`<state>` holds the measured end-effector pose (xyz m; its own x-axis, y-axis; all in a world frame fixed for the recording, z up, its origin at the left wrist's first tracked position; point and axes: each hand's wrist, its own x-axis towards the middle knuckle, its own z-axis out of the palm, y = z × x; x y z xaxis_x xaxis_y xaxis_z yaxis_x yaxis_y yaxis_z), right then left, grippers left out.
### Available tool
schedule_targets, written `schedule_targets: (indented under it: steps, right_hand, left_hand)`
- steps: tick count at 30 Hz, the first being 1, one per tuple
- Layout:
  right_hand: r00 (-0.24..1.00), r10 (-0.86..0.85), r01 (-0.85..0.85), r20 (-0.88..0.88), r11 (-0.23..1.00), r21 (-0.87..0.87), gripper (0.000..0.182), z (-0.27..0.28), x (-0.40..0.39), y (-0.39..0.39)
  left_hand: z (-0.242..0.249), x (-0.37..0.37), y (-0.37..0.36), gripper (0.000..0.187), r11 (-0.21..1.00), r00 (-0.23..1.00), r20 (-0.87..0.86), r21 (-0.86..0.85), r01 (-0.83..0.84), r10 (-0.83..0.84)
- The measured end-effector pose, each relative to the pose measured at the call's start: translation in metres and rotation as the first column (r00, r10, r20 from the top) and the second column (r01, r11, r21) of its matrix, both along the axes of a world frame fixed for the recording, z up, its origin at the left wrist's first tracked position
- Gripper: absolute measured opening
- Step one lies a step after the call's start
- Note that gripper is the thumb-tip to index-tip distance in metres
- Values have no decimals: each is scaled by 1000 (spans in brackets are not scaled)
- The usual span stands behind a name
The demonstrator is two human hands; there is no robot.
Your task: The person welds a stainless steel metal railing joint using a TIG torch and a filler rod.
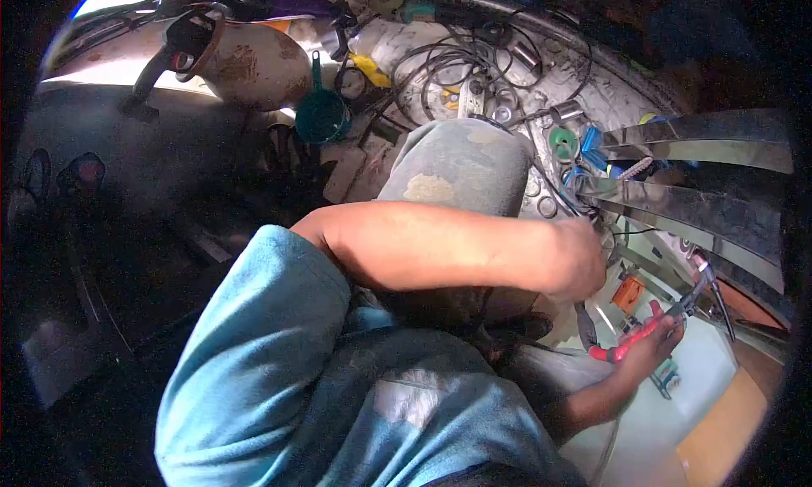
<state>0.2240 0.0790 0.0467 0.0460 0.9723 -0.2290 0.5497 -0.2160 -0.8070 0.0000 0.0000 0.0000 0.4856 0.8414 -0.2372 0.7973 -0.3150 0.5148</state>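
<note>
One red-handled tool [628, 346] sits gripped in the fingers of the right hand [656, 345], long axis slanting to the view's upper right, below and right of the left hand [582, 260] (its fingers hidden, their state I cannot tell).
</note>
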Motion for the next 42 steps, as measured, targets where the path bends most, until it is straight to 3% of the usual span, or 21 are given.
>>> schedule_targets:
  steps: [2,4,5,8,11,12,14,15,16,17,18,19,20,21,22,23,26,34,36,38,42]
  right_hand:
    - [1000,-9,9,-7,1000,-9,47,2,-5,-3]
    - [999,-23,21,-26,997,-69,46,-12,-3,0]
    - [1000,-28,26,-15,996,-89,45,-13,1,2]
    - [998,-36,36,-45,999,-21,44,-6,-10,-3]
    - [999,-29,29,-32,999,-17,43,-17,-1,3]
    - [999,-31,30,-44,999,-25,43,-17,0,4]
    - [997,-44,42,-60,998,-40,43,-18,3,6]
    - [998,-49,48,-44,998,-31,43,-18,2,6]
    - [998,-55,55,-22,998,-23,43,-16,2,4]
    - [998,-63,63,-7,998,-10,44,-14,0,2]
    - [998,-58,58,1,998,11,43,-13,-3,1]
    - [998,-57,57,9,998,34,43,-13,-8,-1]
    - [997,-70,69,22,996,62,43,-13,-9,-2]
    - [996,-90,88,-30,994,-63,42,-20,8,7]
    - [991,-122,124,57,991,-42,44,-22,7,5]
    - [989,-146,143,-19,983,-111,48,-17,5,4]
    - [991,-115,116,-71,993,13,42,-9,-6,-2]
    - [993,-103,107,-64,993,56,37,-2,-3,-4]
    - [993,-106,109,-53,992,61,37,3,2,-2]
    - [989,-117,123,-86,990,73,37,5,5,-1]
    - [983,-142,149,-113,987,62,39,11,11,-4]
  left_hand:
    - [23,-40,-7,17,989,986,111,66,-130,122]
    - [80,-79,-7,17,891,882,-210,-81,-446,422]
    - [75,-101,-4,17,937,888,-299,105,-333,349]
    - [56,-166,-5,20,858,783,-394,34,-512,482]
    - [-63,-227,-34,25,765,704,-454,-71,-640,547]
    - [-143,-253,-40,28,746,724,-535,-236,-623,436]
    - [-215,-277,-83,34,640,704,-324,-294,-710,632]
    - [-256,-301,-105,33,504,529,-336,-166,-848,779]
    - [-253,-307,-132,32,357,338,-224,49,-933,914]
    - [-242,-302,-146,29,207,147,-296,180,-962,944]
    - [-360,-348,-187,31,274,152,-276,485,-830,949]
    - [-323,-337,-186,35,-7,-20,-272,51,-999,962]
    - [-458,-382,-217,44,-152,-172,-299,89,-984,939]
    - [-420,-367,-211,47,-317,-323,-132,62,-946,937]
    - [-418,-368,-215,47,-262,-276,-159,107,-959,948]
    - [-427,-376,-224,46,-187,-215,-217,144,-972,952]
    - [-442,-402,-233,43,-61,-116,-326,174,-983,938]
    - [-505,-448,-263,38,169,58,-409,239,-956,911]
    - [-473,-439,-252,43,133,29,-457,196,-971,889]
    - [-436,-412,-245,48,463,247,-434,510,-725,866]
    - [-338,-369,-197,63,120,100,-98,232,-965,990]
